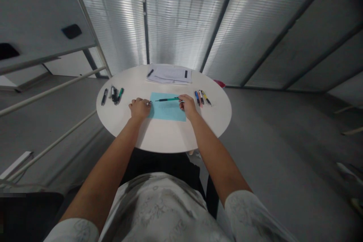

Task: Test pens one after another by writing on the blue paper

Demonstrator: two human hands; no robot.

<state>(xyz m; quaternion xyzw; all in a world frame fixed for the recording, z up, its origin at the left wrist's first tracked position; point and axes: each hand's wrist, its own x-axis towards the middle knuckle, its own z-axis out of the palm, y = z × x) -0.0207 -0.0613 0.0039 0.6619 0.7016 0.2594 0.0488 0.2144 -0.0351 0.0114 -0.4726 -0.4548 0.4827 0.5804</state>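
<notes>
My right hand (187, 106) pinches the back end of a green pen (169, 99) with a dark grip. The pen lies nearly level above a light blue sheet (167, 112), its thin tip pointing left. A small white bit shows at my right fingers; its kind is unclear. My left hand (140, 108) is closed at the sheet's left edge, with a small dark-and-light piece at its fingertips, too small to name. A gap separates the pen's tip from my left fingers.
On the round white table (161, 138), several pens (114, 94) lie at the left. More pens, blue, white and yellow (206, 97), lie at the right. Behind the blue sheet is a stack of white papers (170, 73) with a dark pen (150, 73) on it. A metal-framed whiteboard stands left.
</notes>
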